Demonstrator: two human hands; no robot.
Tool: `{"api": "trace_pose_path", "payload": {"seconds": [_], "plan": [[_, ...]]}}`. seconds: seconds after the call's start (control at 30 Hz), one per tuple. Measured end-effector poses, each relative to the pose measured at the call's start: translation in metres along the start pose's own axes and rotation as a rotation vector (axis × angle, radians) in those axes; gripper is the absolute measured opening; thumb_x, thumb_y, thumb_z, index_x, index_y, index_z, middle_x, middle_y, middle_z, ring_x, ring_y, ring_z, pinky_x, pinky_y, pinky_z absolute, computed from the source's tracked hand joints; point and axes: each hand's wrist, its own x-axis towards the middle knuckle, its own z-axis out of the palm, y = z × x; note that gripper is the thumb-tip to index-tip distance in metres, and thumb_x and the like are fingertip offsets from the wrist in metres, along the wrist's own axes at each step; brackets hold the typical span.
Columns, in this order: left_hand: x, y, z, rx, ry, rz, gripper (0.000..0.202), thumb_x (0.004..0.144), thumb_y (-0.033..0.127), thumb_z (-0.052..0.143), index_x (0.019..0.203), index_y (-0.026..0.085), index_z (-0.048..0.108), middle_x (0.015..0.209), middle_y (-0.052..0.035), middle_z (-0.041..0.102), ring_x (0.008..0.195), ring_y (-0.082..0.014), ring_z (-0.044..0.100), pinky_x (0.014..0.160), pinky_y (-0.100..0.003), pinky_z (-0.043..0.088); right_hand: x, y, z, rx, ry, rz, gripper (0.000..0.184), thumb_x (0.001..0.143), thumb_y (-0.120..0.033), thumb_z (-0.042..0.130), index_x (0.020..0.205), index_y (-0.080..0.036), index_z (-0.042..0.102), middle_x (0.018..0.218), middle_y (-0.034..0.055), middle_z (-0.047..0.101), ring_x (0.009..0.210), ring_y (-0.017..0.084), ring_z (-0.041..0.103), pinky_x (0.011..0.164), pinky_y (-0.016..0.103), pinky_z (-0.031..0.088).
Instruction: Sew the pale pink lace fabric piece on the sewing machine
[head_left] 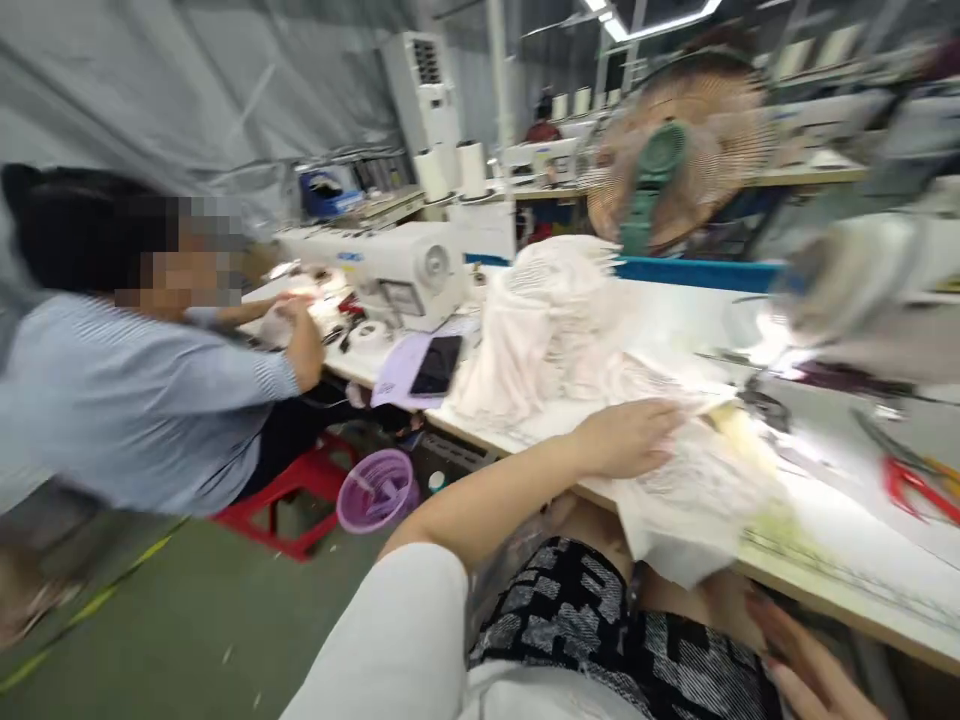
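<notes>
1. Nearest the camera, the right hand (pixel 814 665) hangs low beside the lap with fingers loosely spread, holding nothing.
2. Further out, the left hand (pixel 626 437) lies flat on a pale cloth piece (pixel 694 495), fingers extended and pressing rather than gripping.
3. That cloth piece drapes over the near edge of the table (pixel 847 530), partly hanging toward the lap.
4. It looks light, thin and limp, likely to slide; pinching an edge or corner seems the surest hold.
5. Just behind it stands a heap of cloth (pixel 555 330).
6. Red-handled scissors (pixel 919 485) lie to the right; a co-worker (pixel 150 400) sits at a sewing machine (pixel 394 270) on the left.
</notes>
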Motion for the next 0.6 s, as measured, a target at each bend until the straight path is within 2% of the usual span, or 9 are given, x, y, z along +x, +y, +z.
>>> {"api": "trace_pose_path", "payload": {"seconds": [0.1, 0.17, 0.23, 0.33, 0.43, 0.53, 0.6], "plan": [[0.009, -0.003, 0.012, 0.114, -0.120, 0.024, 0.055, 0.086, 0.036, 0.049, 0.131, 0.006, 0.041, 0.141, -0.0173, 0.039, 0.134, -0.0284, 0.030, 0.111, -0.040, 0.026, -0.011, -0.004, 0.020, 0.303, -0.027, -0.057, 0.084, 0.077, -0.067, 0.049, 0.143, -0.021, 0.027, 0.141, 0.0152, 0.037, 0.130, 0.028, 0.034, 0.105, 0.042, 0.036], [0.001, 0.000, 0.016, 0.152, -0.130, 0.007, 0.055, 0.087, 0.039, 0.047, 0.131, 0.007, 0.042, 0.142, -0.0177, 0.037, 0.134, -0.0307, 0.029, 0.111, -0.043, 0.027, -0.001, -0.011, 0.034, 0.481, -0.044, -0.109, 0.086, 0.079, -0.066, 0.049, 0.144, -0.017, 0.023, 0.144, 0.0172, 0.032, 0.132, 0.026, 0.030, 0.107, 0.041, 0.032], [-0.013, 0.008, 0.019, 0.166, -0.121, -0.002, 0.055, 0.086, 0.041, 0.047, 0.130, 0.008, 0.043, 0.142, -0.0187, 0.037, 0.134, -0.0324, 0.029, 0.109, -0.045, 0.029, 0.012, -0.018, 0.042, 0.580, -0.019, -0.083, 0.089, 0.077, -0.068, 0.050, 0.143, -0.015, 0.026, 0.144, 0.0193, 0.031, 0.131, 0.027, 0.032, 0.107, 0.040, 0.032], [-0.031, 0.026, 0.021, 0.168, -0.133, 0.002, 0.058, 0.084, 0.042, 0.051, 0.130, 0.008, 0.043, 0.141, -0.0197, 0.038, 0.133, -0.0357, 0.029, 0.108, -0.049, 0.030, 0.024, -0.034, 0.042, 0.576, -0.071, -0.060, 0.095, 0.069, -0.072, 0.057, 0.139, -0.011, 0.036, 0.140, 0.0208, 0.037, 0.129, 0.031, 0.036, 0.107, 0.043, 0.031], [-0.036, 0.042, 0.014, 0.117, -0.135, 0.013, 0.062, 0.082, 0.042, 0.054, 0.130, 0.007, 0.040, 0.139, -0.0220, 0.038, 0.130, -0.0344, 0.035, 0.104, -0.047, 0.036, 0.027, -0.056, 0.037, 0.500, -0.146, -0.031, 0.087, 0.068, -0.073, 0.056, 0.129, -0.012, 0.051, 0.133, 0.0178, 0.047, 0.126, 0.034, 0.039, 0.108, 0.048, 0.027], [-0.024, 0.046, 0.001, 0.019, -0.072, -0.042, 0.042, 0.088, 0.037, 0.041, 0.120, 0.011, 0.049, 0.123, -0.0173, 0.053, 0.108, -0.0245, 0.055, 0.085, -0.036, 0.051, 0.022, -0.076, 0.039, 0.469, -0.113, 0.081, 0.079, 0.071, -0.074, 0.049, 0.123, -0.015, 0.058, 0.130, 0.0156, 0.051, 0.126, 0.033, 0.039, 0.110, 0.049, 0.021], [-0.007, 0.040, -0.006, 0.038, -0.067, -0.077, 0.033, 0.091, 0.030, 0.032, 0.102, 0.015, 0.058, 0.103, -0.0123, 0.061, 0.090, -0.0206, 0.059, 0.074, -0.033, 0.052, 0.016, -0.082, 0.043, 0.461, -0.115, 0.129, 0.080, 0.072, -0.075, 0.046, 0.125, -0.016, 0.057, 0.129, 0.0151, 0.052, 0.128, 0.031, 0.038, 0.111, 0.047, 0.018]]}}
